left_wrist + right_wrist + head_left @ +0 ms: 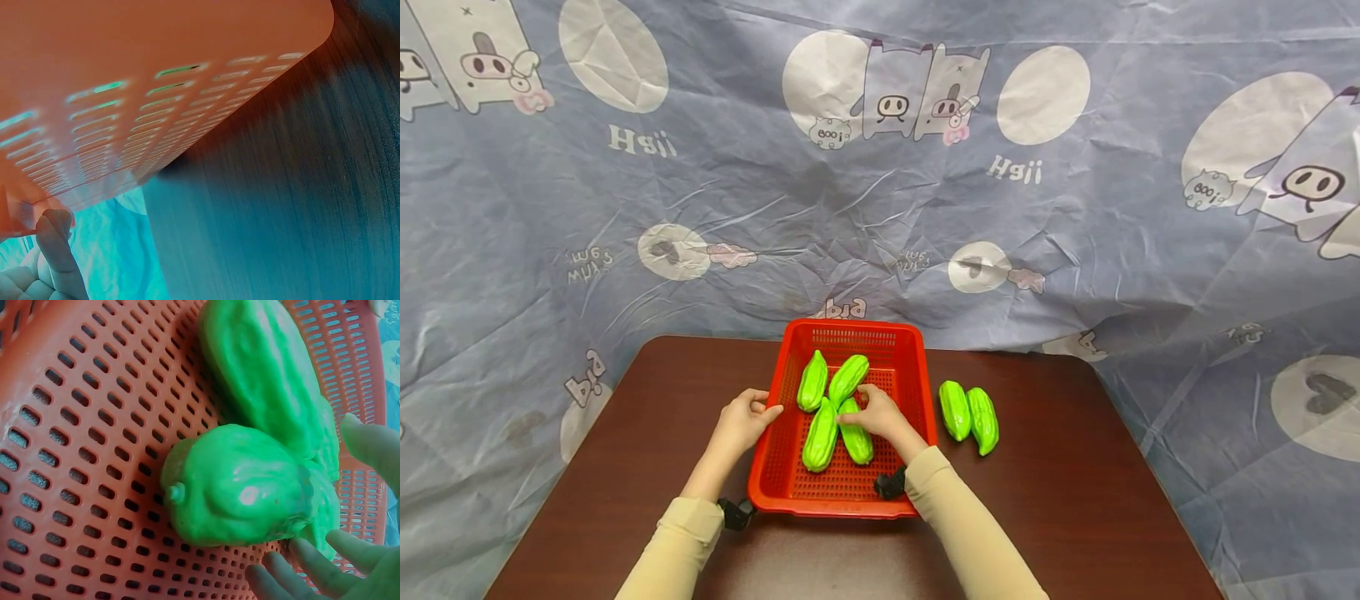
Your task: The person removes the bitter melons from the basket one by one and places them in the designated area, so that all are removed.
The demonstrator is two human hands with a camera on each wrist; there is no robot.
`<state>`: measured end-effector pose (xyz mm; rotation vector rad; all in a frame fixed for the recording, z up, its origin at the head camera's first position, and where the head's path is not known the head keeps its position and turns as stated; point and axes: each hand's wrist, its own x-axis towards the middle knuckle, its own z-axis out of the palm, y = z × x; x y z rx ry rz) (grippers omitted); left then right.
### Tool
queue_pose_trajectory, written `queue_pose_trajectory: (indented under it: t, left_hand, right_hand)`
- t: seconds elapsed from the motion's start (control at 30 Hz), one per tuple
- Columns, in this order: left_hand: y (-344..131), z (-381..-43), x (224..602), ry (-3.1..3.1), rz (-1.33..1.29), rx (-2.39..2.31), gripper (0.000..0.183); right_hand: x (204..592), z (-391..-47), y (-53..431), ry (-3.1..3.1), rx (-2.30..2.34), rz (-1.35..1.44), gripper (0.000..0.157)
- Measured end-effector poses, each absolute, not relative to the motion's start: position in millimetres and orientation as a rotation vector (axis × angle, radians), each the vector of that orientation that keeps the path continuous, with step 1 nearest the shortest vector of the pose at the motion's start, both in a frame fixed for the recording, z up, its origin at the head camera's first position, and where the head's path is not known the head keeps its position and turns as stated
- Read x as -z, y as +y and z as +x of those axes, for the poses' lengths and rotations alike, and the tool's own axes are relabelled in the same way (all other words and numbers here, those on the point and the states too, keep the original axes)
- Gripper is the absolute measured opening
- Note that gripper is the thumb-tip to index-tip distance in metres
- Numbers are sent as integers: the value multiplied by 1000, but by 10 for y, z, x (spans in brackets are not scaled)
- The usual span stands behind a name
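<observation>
Several green bitter melons lie in a red plastic basket (842,507). My left hand (741,421) holds the basket's left rim, thumb over the edge; in the left wrist view a finger (59,247) shows against the rim, much of that hand out of frame. Inside the basket, my right hand (882,414) hovers over the lower-right bitter melon (858,443), partly covering it. The right wrist view shows spread fingers (319,565) beside the nearest bitter melon (240,484), gripping nothing; whether a fingertip touches it I cannot tell. Another bitter melon (821,437) lies just left of it.
Two more bitter melons, one (955,411) beside the other (983,421), lie on the brown table (1060,483) right of the basket. A blue-grey printed cloth (865,217) hangs behind the table. Black wrist cameras sit close to the basket's near side.
</observation>
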<state>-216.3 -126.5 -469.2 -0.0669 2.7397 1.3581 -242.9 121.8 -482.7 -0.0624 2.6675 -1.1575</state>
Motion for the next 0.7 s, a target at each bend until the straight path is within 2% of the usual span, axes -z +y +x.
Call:
queue_pose_trajectory:
  t: [0.7]
  left_hand:
    - [-1263,-2163,4702,2754,-66,-1352,45]
  right_hand:
    - [4839,-2364,1243,2629,975,-56,72]
